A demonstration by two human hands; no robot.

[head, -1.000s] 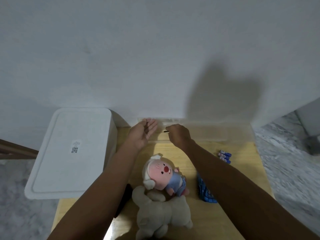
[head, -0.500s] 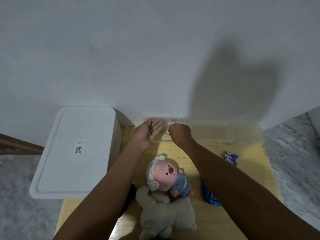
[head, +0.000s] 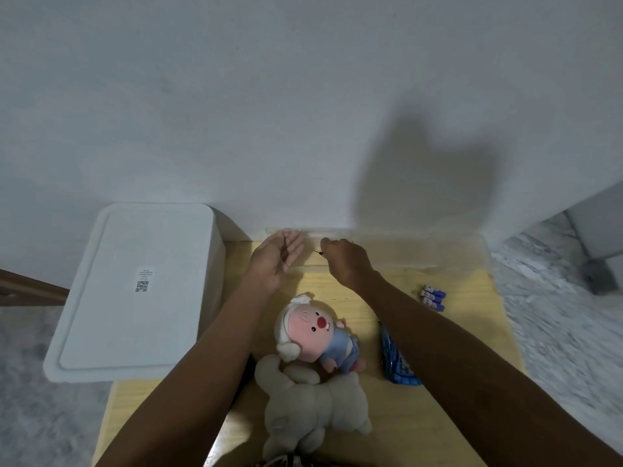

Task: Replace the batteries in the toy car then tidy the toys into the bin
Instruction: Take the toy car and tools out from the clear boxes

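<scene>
My left hand (head: 279, 256) lies palm up with straight fingers at the back of the wooden table (head: 472, 332); a small dark speck sits near its fingertips. My right hand (head: 344, 261), just to its right, pinches a tiny dark piece (head: 318, 252) between curled fingers; I cannot tell what the piece is. A blue toy (head: 396, 362) lies partly under my right forearm. Several blue-and-white batteries (head: 433, 297) lie at the table's right. A pink pig plush (head: 312, 326) and a beige plush (head: 310, 409) lie at the front middle.
A white bin (head: 131, 291) with its lid on stands left of the table. A clear plastic container (head: 421, 251) lies along the back edge against the white wall. Marbled floor shows on both sides.
Both hands stay at the back of the table. My left palm has turned a little more upward and the view has shifted slightly.
</scene>
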